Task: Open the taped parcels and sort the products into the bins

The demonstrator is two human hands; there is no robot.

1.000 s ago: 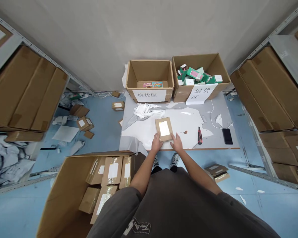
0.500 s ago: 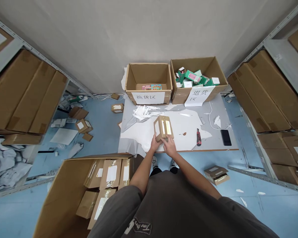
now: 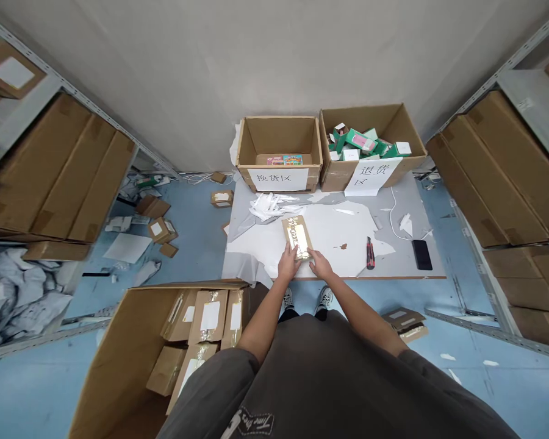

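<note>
A small brown parcel (image 3: 297, 236) with shiny tape stands on its narrow side on the white paper of the table (image 3: 407, 262). My left hand (image 3: 288, 266) grips its near left corner. My right hand (image 3: 321, 264) holds its near right corner. Both hands sit at the table's front edge, fingers wrapped on the parcel.
A red utility knife (image 3: 369, 252) and a black phone (image 3: 423, 254) lie to the right. Two labelled cartons stand at the back, the left one (image 3: 279, 149) nearly bare, the right one (image 3: 370, 146) with green boxes. An open carton of parcels (image 3: 183, 341) stands at my left. Shelves flank both sides.
The parcel lay flat with its white label up; my hands tipped it up and turned it, so a narrow taped side now faces up.
</note>
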